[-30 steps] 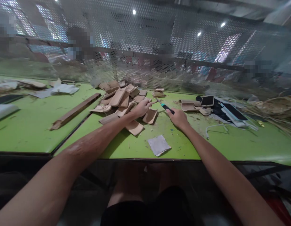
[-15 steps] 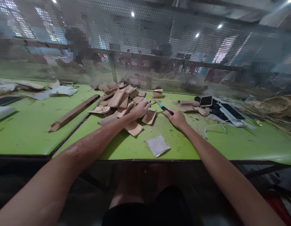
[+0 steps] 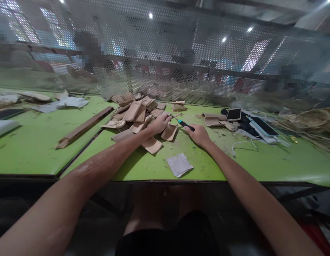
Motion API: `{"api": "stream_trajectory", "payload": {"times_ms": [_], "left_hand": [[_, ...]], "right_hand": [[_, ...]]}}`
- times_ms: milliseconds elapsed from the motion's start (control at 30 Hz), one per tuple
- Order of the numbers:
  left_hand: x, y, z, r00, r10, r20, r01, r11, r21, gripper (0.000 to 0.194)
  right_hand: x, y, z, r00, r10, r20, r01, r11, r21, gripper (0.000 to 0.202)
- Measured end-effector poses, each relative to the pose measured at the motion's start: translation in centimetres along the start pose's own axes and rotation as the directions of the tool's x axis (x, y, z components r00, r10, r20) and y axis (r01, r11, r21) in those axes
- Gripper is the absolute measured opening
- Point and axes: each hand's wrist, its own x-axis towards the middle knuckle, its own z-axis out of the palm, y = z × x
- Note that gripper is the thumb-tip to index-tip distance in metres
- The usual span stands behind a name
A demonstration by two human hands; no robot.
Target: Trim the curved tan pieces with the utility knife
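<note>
My left hand [image 3: 160, 123] is closed in a pinch over the right side of a pile of curved wooden pieces [image 3: 134, 112]. A thin brown sliver [image 3: 176, 115] sticks out at its fingertips. My right hand [image 3: 199, 134] is wrapped around a slim hand tool with a black and teal handle [image 3: 185, 124]. Its narrow tip points up and left, close to my left fingertips; whether it touches the sliver I cannot tell. Just below my left hand lies one curved wooden piece [image 3: 169, 132]. A folded grey cloth or paper square [image 3: 179, 165] lies nearer the table's front edge.
A long wooden bar [image 3: 84, 127] lies left, beside the seam between the green tables. To the right are a curved wooden trough [image 3: 212, 120], a phone [image 3: 263, 126], a white cable [image 3: 245, 143] and dry fibres [image 3: 311, 122]. A perforated metal screen [image 3: 159, 78] stands behind.
My right hand and the tool have shifted slightly left, bringing the tool's tip closer to my left fingertips. My left hand has barely moved.
</note>
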Motion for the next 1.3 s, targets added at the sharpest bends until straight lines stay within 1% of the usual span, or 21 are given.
{"api": "stream_trajectory", "payload": {"times_ms": [200, 333, 400, 500, 667, 733, 833, 933, 1033, 1167, 1233, 1300], "left_hand": [[0.0, 0.4, -0.1, 1.000, -0.010, 0.011, 0.010, 1.000, 0.025, 0.026], [0.0, 0.4, 0.0, 1.000, -0.008, -0.021, 0.009, 0.999, 0.041, 0.025], [0.0, 0.4, 0.0, 1.000, -0.012, -0.021, 0.013, 0.999, 0.041, 0.025], [-0.2, 0.7, -0.2, 1.000, -0.012, 0.019, 0.012, 1.000, 0.019, 0.028], [-0.7, 1.2, -0.6, 0.999, -0.007, 0.044, 0.006, 1.000, 0.018, 0.030], [-0.7, 1.2, -0.6, 1.000, -0.004, 0.027, 0.003, 0.999, 0.033, 0.029], [-0.3, 0.8, -0.3, 1.000, 0.004, 0.006, -0.004, 1.000, 0.025, 0.030], [-0.1, 0.4, -0.1, 1.000, -0.024, 0.014, 0.024, 1.000, -0.010, 0.030], [-0.3, 0.5, -0.2, 1.000, -0.015, 0.022, 0.015, 1.000, 0.003, 0.031], [-0.9, 1.2, -0.6, 0.999, 0.017, 0.034, -0.018, 1.000, 0.018, 0.032], [-1.0, 1.5, -0.6, 0.999, 0.010, 0.040, -0.010, 1.000, 0.009, 0.032], [-0.9, 1.6, -0.6, 0.999, -0.006, 0.036, 0.006, 1.000, -0.005, 0.031]], "right_hand": [[-0.2, -1.0, -0.3, 0.998, 0.057, 0.013, -0.056, 0.996, -0.063, 0.052], [-0.2, -1.1, -0.4, 0.998, 0.059, 0.010, -0.058, 0.994, -0.093, 0.051], [-0.2, -1.0, -0.3, 0.998, 0.063, 0.009, -0.062, 0.993, -0.103, 0.051], [-0.1, -0.7, -0.2, 0.997, 0.070, 0.018, -0.068, 0.992, -0.105, 0.050], [0.2, 0.2, -0.3, 0.993, 0.114, -0.009, -0.114, 0.989, -0.091, 0.051], [0.2, 0.3, -0.2, 0.995, 0.102, -0.014, -0.103, 0.991, -0.082, 0.051], [0.0, -0.1, -0.1, 0.999, 0.031, 0.013, -0.030, 0.998, -0.048, 0.052], [-0.2, -0.9, 0.0, 0.999, -0.001, 0.035, 0.002, 0.999, -0.044, 0.051], [-0.2, -1.1, -0.1, 0.998, 0.061, 0.028, -0.058, 0.995, -0.085, 0.051], [0.0, -0.5, -0.2, 0.988, 0.154, -0.005, -0.154, 0.981, -0.118, 0.053], [0.0, -0.3, -0.2, 0.988, 0.156, -0.009, -0.156, 0.981, -0.114, 0.053], [-0.1, -0.4, -0.2, 0.994, 0.108, 0.010, -0.107, 0.991, -0.086, 0.052]]}}
